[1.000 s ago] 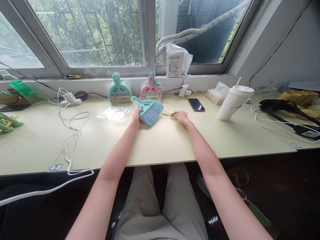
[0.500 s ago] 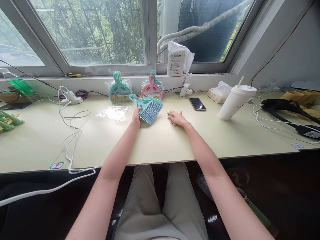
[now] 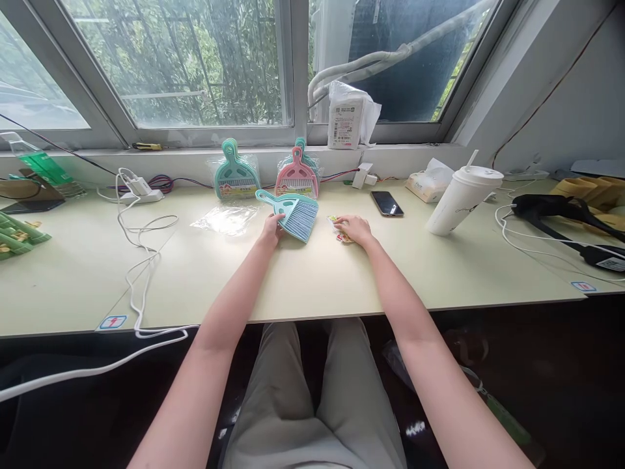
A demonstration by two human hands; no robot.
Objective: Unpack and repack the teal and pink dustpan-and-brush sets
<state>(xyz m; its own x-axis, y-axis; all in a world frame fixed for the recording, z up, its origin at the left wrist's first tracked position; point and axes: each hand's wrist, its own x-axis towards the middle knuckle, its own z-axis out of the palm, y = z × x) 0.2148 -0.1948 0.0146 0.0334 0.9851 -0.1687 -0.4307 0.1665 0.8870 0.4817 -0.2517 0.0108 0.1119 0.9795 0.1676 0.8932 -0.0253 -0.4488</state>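
My left hand [image 3: 273, 226] grips a mint-green dustpan [image 3: 288, 204] with a small brush [image 3: 301, 219] nested in it, bristles facing me. The set is tilted, its handle pointing up and to the left, just above the table. To the right, my right hand [image 3: 355, 229] has its fingers curled down on a small colourful printed label card [image 3: 344, 238] at the tabletop. My fingers hide part of that card. A crumpled clear plastic wrapper [image 3: 227, 220] lies left of the dustpan.
Wrapped green [image 3: 237, 177] and pink [image 3: 297, 177] dustpan sets lean against the window ledge. Right of my hands are a phone [image 3: 387, 203], a tissue pack [image 3: 424, 187] and a white cup with a straw [image 3: 459, 202]. A white cable [image 3: 139, 273] trails across the table's left side.
The dustpan and brush have tilted a little, their handle lower and further right. My right hand has shifted slightly right, its fingers more curled, and more of the label card shows.
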